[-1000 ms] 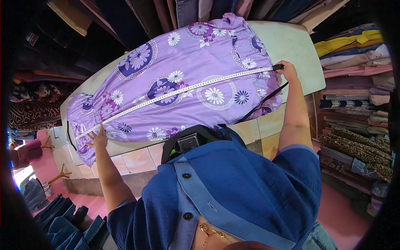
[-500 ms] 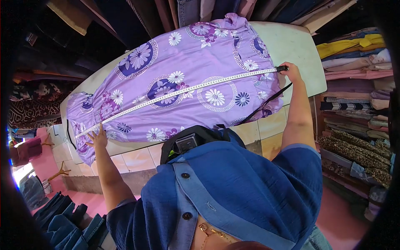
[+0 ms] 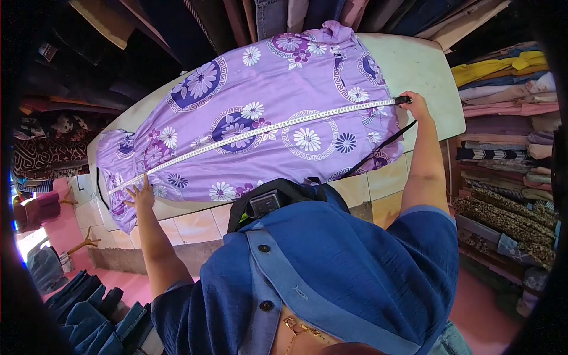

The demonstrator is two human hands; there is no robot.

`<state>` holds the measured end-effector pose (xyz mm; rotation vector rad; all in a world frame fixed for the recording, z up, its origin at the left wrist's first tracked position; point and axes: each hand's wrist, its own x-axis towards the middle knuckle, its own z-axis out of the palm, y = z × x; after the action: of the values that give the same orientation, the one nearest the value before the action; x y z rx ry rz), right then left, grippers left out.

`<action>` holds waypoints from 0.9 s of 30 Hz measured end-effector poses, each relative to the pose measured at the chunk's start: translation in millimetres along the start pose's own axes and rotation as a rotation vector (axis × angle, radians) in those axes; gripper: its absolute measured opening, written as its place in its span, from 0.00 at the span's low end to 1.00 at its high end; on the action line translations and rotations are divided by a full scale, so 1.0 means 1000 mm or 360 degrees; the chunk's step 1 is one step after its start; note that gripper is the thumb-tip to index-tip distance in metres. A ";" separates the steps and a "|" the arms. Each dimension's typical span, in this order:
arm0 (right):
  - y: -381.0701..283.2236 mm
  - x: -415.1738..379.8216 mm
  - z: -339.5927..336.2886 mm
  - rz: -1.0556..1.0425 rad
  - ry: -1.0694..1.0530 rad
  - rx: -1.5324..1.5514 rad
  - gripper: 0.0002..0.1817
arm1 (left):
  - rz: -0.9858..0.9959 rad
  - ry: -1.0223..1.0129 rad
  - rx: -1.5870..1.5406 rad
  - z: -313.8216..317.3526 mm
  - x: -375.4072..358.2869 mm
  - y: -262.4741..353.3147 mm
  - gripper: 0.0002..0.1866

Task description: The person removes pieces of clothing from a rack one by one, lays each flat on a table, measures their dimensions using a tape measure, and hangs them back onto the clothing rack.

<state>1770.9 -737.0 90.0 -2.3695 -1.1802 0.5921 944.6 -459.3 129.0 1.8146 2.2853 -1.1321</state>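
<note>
A purple floral dress lies spread out lengthwise on a pale, curved-ended table. Across it runs a white measuring tape with fine markings, slanting from the lower left up to the right. My right hand grips the black tape measure case just past the dress's right edge, and a dark strap hangs below it. My left hand rests on the dress near its left end, fingers spread, with fingertips beside or on the tape's lower edge.
Folded clothes are stacked on shelves at the right. Hanging trousers line the back, and folded jeans sit at the lower left. A black bag is strapped at my front, close to the table's near edge.
The whole view has shifted very slightly. Both hands, the measuring tape and the dress keep the same places relative to each other.
</note>
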 end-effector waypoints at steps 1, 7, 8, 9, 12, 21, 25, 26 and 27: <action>-0.001 0.000 0.000 0.0020 -0.0011 0.0013 0.17 | -0.0002 0.0003 -0.0001 -0.001 -0.001 0.001 0.27; -0.004 -0.003 -0.001 0.0007 0.0021 -0.0026 0.17 | -0.0024 -0.0015 0.0023 -0.003 -0.003 0.004 0.28; -0.004 -0.003 0.000 0.0017 0.0021 -0.0021 0.16 | -0.0032 -0.0029 0.0042 -0.003 -0.003 0.004 0.29; -0.004 -0.004 0.000 0.0014 0.0023 -0.0015 0.16 | -0.0041 -0.0043 0.0061 -0.003 -0.004 0.004 0.29; -0.003 -0.003 0.001 -0.0093 0.0043 -0.0019 0.16 | -0.0103 -0.0011 0.0052 0.001 -0.003 0.010 0.31; -0.018 -0.011 0.004 -0.0121 0.0120 -0.0056 0.15 | 0.1008 0.1292 -0.0969 0.026 -0.095 0.139 0.42; -0.035 -0.008 -0.012 -0.0130 0.0243 -0.0213 0.16 | 0.1233 0.1097 -0.0949 0.008 -0.147 0.187 0.34; -0.040 -0.007 -0.021 -0.0106 0.0320 -0.0211 0.17 | 0.1318 0.1076 -0.0826 0.008 -0.148 0.190 0.29; -0.045 -0.007 -0.028 -0.0080 0.0398 -0.0207 0.18 | 0.1314 0.1081 -0.0833 0.006 -0.146 0.188 0.29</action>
<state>1754.3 -723.3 138.8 -2.4268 -1.1917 0.1995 1150.0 -573.2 89.0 2.6668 1.4275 0.2072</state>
